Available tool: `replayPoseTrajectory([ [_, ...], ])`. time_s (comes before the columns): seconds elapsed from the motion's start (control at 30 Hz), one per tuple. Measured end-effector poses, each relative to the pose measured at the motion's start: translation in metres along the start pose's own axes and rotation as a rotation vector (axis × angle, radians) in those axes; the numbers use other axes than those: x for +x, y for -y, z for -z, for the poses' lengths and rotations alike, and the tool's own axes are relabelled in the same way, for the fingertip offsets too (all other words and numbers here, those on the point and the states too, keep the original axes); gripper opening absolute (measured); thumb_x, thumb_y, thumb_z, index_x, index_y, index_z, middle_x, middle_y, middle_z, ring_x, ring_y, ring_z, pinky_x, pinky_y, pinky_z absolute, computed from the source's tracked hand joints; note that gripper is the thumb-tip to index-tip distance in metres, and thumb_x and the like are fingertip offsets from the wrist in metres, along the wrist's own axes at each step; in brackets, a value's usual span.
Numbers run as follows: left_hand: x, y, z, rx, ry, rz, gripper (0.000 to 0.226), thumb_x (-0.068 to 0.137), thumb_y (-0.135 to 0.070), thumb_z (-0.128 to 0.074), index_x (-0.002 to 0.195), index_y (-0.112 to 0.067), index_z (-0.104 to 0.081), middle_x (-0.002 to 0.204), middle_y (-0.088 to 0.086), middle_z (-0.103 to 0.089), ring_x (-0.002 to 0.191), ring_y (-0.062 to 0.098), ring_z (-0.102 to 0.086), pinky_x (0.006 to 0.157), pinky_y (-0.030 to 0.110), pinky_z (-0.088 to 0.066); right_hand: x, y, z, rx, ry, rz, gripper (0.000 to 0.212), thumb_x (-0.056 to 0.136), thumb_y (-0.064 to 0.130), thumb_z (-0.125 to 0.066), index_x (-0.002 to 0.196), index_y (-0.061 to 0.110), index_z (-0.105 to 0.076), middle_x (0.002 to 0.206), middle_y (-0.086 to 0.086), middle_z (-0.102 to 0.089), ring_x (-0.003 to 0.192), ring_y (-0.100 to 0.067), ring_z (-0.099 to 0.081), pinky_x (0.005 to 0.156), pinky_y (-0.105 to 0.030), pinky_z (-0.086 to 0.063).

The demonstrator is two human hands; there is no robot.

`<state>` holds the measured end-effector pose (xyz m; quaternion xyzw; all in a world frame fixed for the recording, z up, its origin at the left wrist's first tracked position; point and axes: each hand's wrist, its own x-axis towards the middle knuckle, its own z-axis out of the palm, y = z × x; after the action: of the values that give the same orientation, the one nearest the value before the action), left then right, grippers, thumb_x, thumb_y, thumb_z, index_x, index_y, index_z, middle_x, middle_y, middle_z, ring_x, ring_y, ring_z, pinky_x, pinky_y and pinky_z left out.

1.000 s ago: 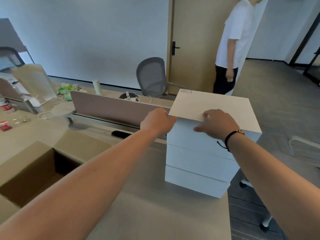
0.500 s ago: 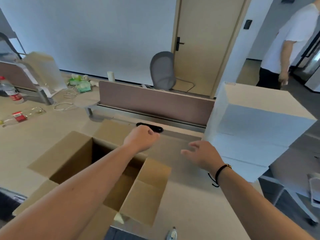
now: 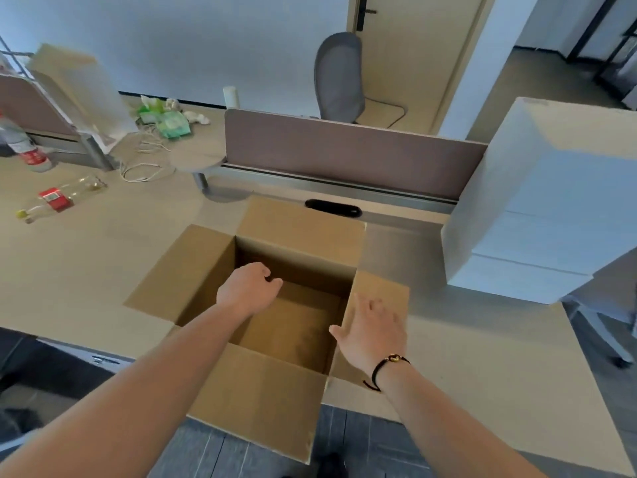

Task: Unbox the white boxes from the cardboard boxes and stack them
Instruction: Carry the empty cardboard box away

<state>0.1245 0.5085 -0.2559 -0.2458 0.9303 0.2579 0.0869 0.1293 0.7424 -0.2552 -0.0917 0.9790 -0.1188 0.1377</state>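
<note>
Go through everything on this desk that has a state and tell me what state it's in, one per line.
Cardboard box: open, all four flaps folded out, nothing visible inside.
White boxes: stacked on the desk's right end, closed.
Left hand: over the box opening, fingers loosely curled, holding nothing.
Right hand: fingers straight, over the right flap; contact unclear.
Clear bottle: lying on its side.
Office chair: unoccupied.
Door: closed.

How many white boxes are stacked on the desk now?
3, in one stack at the desk's right end: top, middle, bottom. The frame edge cuts the stack.
</note>
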Motion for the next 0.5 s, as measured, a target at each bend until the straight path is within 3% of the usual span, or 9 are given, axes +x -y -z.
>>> replayPoseTrajectory([
  [0.1,-0.002,0.014,-0.007,0.081,0.016,0.011,0.049,0.096,-0.048,-0.050,0.138,-0.023,-0.055,0.132,-0.003,-0.061,0.121,0.020,-0.056,0.094,0.037,-0.050,0.009,0.006,-0.028,-0.086,0.049,0.094,0.083,0.090,0.068,-0.050,0.156,0.030,-0.018,0.166,-0.005,-0.016,0.154,-0.029,-0.008,0.122,-0.052,-0.013],
  [0.23,-0.004,0.036,-0.007,0.294,0.044,-0.025,0.045,0.098,-0.049,-0.050,0.134,-0.023,-0.056,0.136,0.001,-0.057,0.123,0.022,-0.054,0.096,0.039,-0.050,0.026,-0.004,-0.050,-0.179,0.050,0.172,0.081,0.090,0.063,-0.054,0.157,0.034,-0.019,0.168,-0.004,-0.002,0.154,-0.029,0.001,0.124,-0.052,-0.008],
  [0.33,0.005,0.062,-0.002,0.579,0.097,-0.074,0.055,0.097,-0.051,-0.049,0.147,-0.027,-0.045,0.165,0.004,-0.018,0.152,0.029,-0.014,0.118,0.048,-0.028,0.040,-0.008,-0.053,-0.147,0.034,0.167,0.076,0.093,0.056,-0.055,0.157,0.033,-0.020,0.168,-0.001,0.003,0.155,-0.027,0.001,0.123,-0.046,-0.014],
  [0.4,0.014,0.080,0.000,0.655,0.144,-0.073,0.059,0.099,-0.050,-0.047,0.153,-0.030,-0.033,0.167,0.005,0.009,0.153,0.031,0.008,0.123,0.052,-0.011,0.044,-0.009,-0.054,-0.117,0.066,0.162,0.074,0.095,0.050,-0.057,0.157,0.031,-0.021,0.168,0.001,0.006,0.155,-0.024,-0.001,0.121,-0.040,-0.023],
  [0.5,0.027,0.103,0.003,0.697,0.135,-0.096,0.058,0.102,-0.038,-0.043,0.156,-0.031,-0.025,0.163,0.007,0.026,0.150,0.032,0.023,0.123,0.053,0.000,0.050,-0.012,-0.053,-0.112,0.081,0.144,0.075,0.095,0.043,-0.062,0.157,0.029,-0.022,0.168,0.003,0.009,0.155,-0.023,-0.003,0.119,-0.037,-0.030],
])
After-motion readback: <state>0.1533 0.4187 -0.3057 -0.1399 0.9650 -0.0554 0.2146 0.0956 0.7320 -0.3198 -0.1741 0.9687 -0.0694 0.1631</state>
